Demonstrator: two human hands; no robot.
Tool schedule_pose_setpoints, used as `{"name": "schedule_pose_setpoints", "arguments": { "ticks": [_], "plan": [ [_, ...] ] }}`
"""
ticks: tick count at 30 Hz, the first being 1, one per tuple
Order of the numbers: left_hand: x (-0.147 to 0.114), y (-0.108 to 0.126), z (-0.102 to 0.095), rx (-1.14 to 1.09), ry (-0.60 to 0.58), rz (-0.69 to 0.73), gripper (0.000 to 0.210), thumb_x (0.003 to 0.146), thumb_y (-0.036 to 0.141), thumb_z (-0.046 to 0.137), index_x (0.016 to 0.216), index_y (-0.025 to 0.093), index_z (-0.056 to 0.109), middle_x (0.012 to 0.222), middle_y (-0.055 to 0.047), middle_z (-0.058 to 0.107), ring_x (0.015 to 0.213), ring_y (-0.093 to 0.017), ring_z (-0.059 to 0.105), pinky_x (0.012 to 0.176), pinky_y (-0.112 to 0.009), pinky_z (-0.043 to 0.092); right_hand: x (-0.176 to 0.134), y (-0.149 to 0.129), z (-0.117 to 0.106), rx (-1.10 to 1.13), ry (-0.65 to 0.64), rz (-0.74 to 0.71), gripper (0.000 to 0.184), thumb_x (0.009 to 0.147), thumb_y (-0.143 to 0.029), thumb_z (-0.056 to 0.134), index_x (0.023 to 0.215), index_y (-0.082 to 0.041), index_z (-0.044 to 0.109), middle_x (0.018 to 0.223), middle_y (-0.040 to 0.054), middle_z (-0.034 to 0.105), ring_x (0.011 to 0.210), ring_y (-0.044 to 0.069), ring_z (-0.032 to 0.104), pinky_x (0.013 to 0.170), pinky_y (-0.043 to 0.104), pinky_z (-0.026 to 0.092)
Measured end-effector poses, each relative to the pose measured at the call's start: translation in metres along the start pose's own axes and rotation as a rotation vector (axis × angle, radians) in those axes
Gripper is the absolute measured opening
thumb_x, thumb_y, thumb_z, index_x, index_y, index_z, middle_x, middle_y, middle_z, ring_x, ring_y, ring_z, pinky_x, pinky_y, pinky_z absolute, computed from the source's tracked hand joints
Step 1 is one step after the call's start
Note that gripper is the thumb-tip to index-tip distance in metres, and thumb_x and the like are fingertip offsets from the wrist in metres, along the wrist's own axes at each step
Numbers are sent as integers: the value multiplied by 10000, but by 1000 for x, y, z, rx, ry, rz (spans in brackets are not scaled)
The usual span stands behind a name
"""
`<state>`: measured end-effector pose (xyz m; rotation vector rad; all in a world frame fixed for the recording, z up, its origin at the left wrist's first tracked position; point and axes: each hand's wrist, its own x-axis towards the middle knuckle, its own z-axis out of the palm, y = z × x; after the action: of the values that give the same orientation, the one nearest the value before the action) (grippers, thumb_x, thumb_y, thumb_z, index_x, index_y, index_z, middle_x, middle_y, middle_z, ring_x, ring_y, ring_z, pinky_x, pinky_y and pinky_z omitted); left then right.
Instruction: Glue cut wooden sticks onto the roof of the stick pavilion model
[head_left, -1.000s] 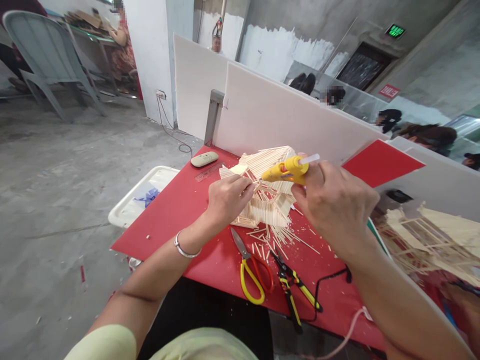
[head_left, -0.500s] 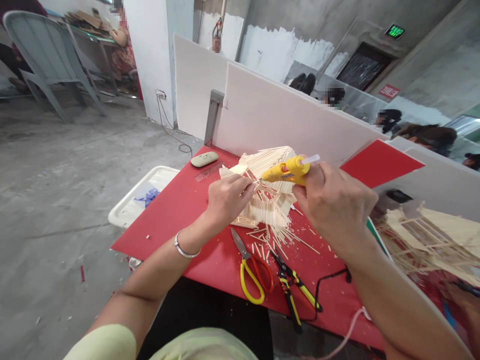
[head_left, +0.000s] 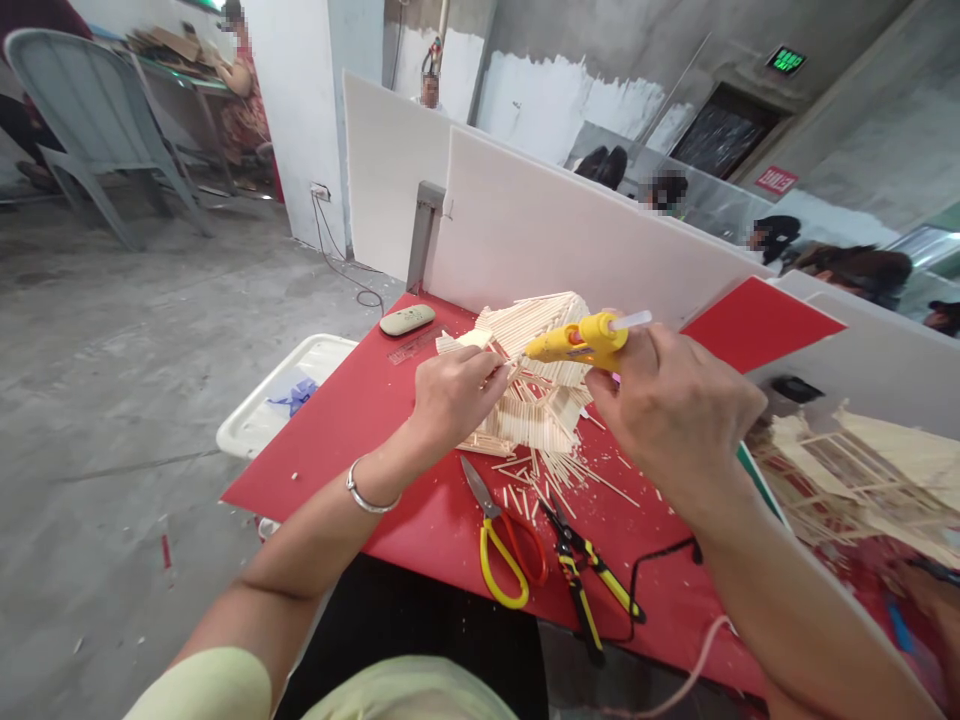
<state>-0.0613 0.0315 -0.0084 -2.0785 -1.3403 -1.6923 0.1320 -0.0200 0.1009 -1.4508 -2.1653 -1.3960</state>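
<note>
Gripping glue gun (head_left: 576, 343) in right hand (head_left: 679, 405), nozzle (head_left: 529, 351) near left fingertips (head_left: 500, 376).

Single head cam, wide view, pitched forward and down. Bench (head_left: 360, 400) close below, left hand (head_left: 459, 395) and right hand (head_left: 679, 405) mid-frame, forearms (head_left: 300, 540) entering from bottom. White panel (head_left: 585, 230) beyond; floor (head_left: 225, 320) left, wall (head_left: 885, 120) far.
</note>
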Motion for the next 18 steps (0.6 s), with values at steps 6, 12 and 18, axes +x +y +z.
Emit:
{"name": "schedule_pose_setpoints", "arguments": {
  "ticks": [6,12,18],
  "plan": [
    [1,0,1,-20,6,16,227,924,254,611,749,185,738,643,-9,684,574,-93,566,543,-244,360,-1,-2,2,8,16,3,243,929,-251,500,1141,-156,569,818,46,569,683,160,445,578,321,227],
    [2,-7,6,-219,21,33,179,948,274,620,873,191,759,751,-31,734,658,-107,641,618,-240,470,-2,-1,1,0,30,15,244,902,-249,531,1127,-159,564,821,53,581,683,163,450,585,330,241],
    [2,-5,7,-420,32,-27,132,917,267,667,900,181,766,768,-36,744,662,-108,640,643,-242,517,-6,-1,-1,36,15,62,335,936,-251,500,1253,-147,536,855,56,606,717,171,486,601,333,233]
  ]
}}
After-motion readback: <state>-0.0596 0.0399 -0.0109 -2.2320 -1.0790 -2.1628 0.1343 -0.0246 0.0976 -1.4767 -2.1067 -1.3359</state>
